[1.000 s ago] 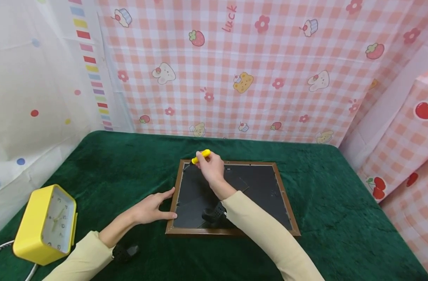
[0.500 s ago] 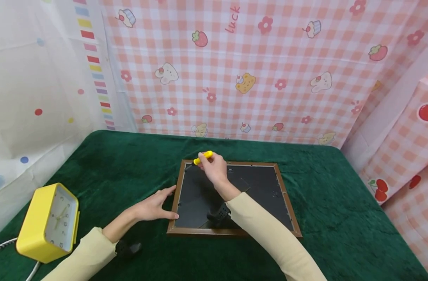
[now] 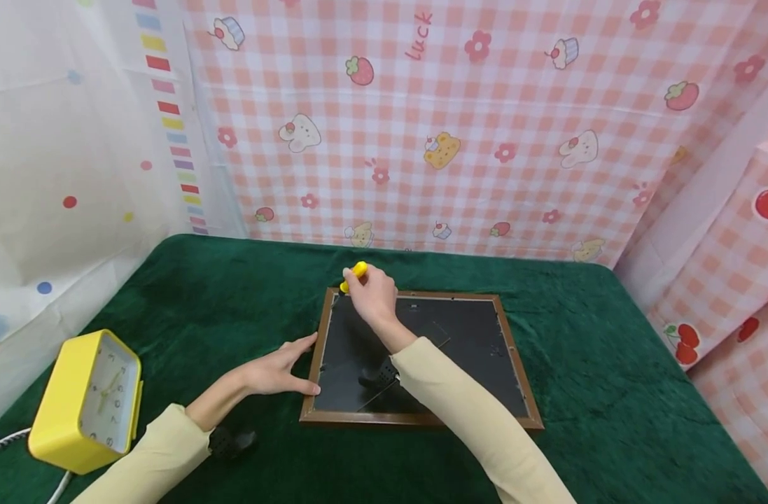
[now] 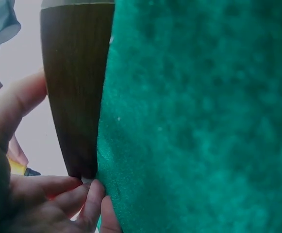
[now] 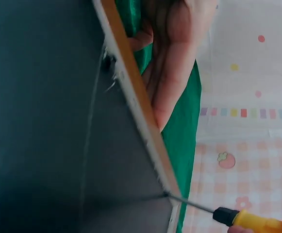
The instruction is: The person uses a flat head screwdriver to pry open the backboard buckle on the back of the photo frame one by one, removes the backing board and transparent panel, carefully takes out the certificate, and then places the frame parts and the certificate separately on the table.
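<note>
I have the picture frame point(image 3: 481, 357) lying face down in front of me on the green-draped bench point(image 3: 585, 350), its black backing board point(image 3: 472, 329) uppermost inside the brown wooden border. Reading the frame as a clock face with 12 o'clock farthest from me, my left hand point(image 3: 276, 372) is at 9 o'clock, thumb and forefinger spread wide. The thumb rests on the border towards 8 o'clock, and the forefinger presses the outer side a little higher up. My right hand point(image 3: 374, 298) reaches over the board, its fingers pinching the yellow handle of a screwdriver point(image 3: 353, 277). The tool slants into the corner at 10 o'clock, its shaft meeting the border's inner edge. Farther out at 9 o'clock stands a yellow alarm clock point(image 3: 62, 399), apart from my left hand. A pink checked cloth point(image 3: 522, 189) hangs behind the bench at 12 o'clock, and a dotted white curtain point(image 3: 100, 245) at 10 o'clock.
</note>
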The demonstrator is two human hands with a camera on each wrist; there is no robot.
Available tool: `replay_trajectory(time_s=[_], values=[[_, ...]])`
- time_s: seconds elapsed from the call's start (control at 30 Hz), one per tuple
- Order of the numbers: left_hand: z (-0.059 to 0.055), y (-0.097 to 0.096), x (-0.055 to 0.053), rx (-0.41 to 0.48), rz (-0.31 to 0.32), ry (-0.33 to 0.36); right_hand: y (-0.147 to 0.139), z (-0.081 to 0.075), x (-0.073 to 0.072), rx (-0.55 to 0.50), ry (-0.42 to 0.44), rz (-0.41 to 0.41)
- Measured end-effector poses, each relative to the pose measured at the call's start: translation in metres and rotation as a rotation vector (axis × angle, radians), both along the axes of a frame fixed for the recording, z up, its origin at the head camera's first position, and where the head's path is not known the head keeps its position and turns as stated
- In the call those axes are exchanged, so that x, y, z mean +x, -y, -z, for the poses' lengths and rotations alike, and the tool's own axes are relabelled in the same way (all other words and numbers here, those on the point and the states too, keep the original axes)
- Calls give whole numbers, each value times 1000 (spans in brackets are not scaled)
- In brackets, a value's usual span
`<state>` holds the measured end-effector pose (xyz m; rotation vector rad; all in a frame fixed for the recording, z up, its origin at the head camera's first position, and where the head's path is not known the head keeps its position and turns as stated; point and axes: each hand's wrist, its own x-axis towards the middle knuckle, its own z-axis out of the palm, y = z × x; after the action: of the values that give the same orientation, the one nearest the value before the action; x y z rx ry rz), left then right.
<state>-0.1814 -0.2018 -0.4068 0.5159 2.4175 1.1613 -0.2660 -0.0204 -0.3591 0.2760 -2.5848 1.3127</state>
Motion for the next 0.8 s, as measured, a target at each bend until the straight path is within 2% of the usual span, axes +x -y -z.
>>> replay_trajectory(time_s=[0.13, 0.27, 0.53, 0.8], values=[[0, 0, 0, 8, 3, 2, 11, -4, 3, 65, -85, 5], [-1, 0, 0, -2, -4, 2, 19, -7, 4, 97, -129, -1], [-1, -1, 0, -15, -11, 1, 30, -14, 7, 152, -153, -25], [-3, -1, 0, -29, -10, -10, 32, -13, 7, 183, -172, -41]])
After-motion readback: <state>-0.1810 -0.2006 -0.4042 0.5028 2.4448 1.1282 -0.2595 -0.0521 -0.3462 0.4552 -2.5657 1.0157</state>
